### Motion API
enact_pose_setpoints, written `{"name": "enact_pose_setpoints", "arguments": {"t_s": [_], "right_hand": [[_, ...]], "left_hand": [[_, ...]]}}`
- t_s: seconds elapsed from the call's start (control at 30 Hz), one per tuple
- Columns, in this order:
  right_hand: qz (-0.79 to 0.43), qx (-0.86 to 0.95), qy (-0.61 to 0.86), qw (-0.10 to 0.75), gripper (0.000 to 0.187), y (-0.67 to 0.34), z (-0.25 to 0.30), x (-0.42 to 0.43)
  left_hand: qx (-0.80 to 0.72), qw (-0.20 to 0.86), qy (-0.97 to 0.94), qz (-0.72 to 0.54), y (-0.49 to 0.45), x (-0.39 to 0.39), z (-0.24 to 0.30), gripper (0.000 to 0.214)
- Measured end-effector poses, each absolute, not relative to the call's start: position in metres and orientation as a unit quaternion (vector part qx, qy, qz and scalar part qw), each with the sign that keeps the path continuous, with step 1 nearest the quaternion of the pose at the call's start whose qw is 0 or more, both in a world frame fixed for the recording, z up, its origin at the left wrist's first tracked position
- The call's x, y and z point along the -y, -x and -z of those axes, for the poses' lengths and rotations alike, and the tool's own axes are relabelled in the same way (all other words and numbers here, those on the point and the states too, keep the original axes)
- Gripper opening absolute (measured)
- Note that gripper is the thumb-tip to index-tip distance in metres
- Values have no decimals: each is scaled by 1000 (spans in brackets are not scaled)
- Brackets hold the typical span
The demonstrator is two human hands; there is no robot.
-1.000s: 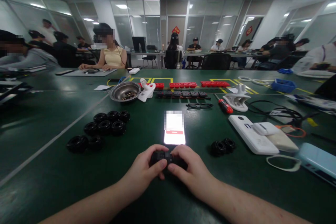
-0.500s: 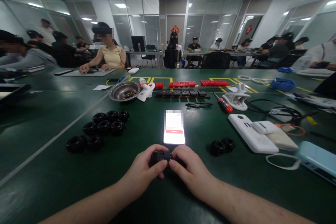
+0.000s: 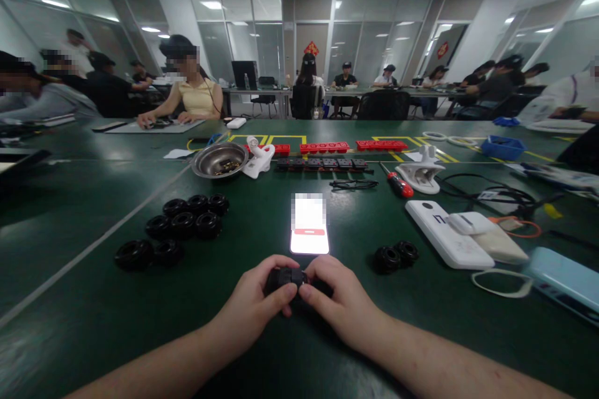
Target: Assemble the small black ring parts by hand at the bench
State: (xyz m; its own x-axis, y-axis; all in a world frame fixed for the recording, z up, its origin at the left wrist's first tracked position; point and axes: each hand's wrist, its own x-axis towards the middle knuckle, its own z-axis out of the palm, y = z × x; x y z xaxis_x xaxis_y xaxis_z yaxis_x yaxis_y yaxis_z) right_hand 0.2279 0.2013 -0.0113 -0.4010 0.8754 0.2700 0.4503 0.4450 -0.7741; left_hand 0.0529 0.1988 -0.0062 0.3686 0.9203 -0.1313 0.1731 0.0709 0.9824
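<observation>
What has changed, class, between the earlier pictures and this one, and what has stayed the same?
The thumb of the right hand has moved slightly up the picture. A yellow-topped co-worker's hand has shifted over the grey mat, the arm bent higher. Nothing was taken up or let go: the left hand and right still hold the black part. The phone, black rings and metal bowl stayed put.
</observation>
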Motion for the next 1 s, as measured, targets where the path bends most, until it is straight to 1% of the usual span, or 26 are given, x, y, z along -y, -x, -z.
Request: {"name": "enact_pose_setpoints", "arguments": {"t_s": [0.07,0.1,0.2,0.23,0.33,0.47,0.6,0.73,0.87,0.97,1.0], "right_hand": [[-313,772,426,353,12,-227,11,-201],[-315,769,426,357,12,-227,11,-201],[-322,766,430,353,22,-227,9,-199],[-321,768,432,347,22,-227,9,-199],[-312,781,426,333,12,-227,8,-198],[-301,792,419,326,21,-227,10,-200],[-317,777,429,334,8,-227,11,-201],[-332,770,426,339,22,-227,10,-199],[-323,778,422,336,13,-228,9,-199],[-309,787,417,334,20,-228,10,-200],[-310,785,419,335,18,-228,10,-200]], "left_hand": [[-453,582,-592,-326,-53,-200,6,28],[-451,586,-588,-327,-53,-201,7,29],[-451,594,-577,-332,-54,-202,7,29],[-452,593,-577,-334,-54,-201,6,29],[-457,578,-588,-334,-55,-199,4,29],[-470,563,-597,-324,-55,-198,2,27],[-475,567,-592,-320,-55,-200,3,28],[-473,570,-584,-330,-54,-200,5,28],[-476,542,-605,-337,-54,-198,5,29],[-483,534,-612,-327,-54,-198,4,31],[-481,540,-609,-325,-54,-199,3,31]]}}
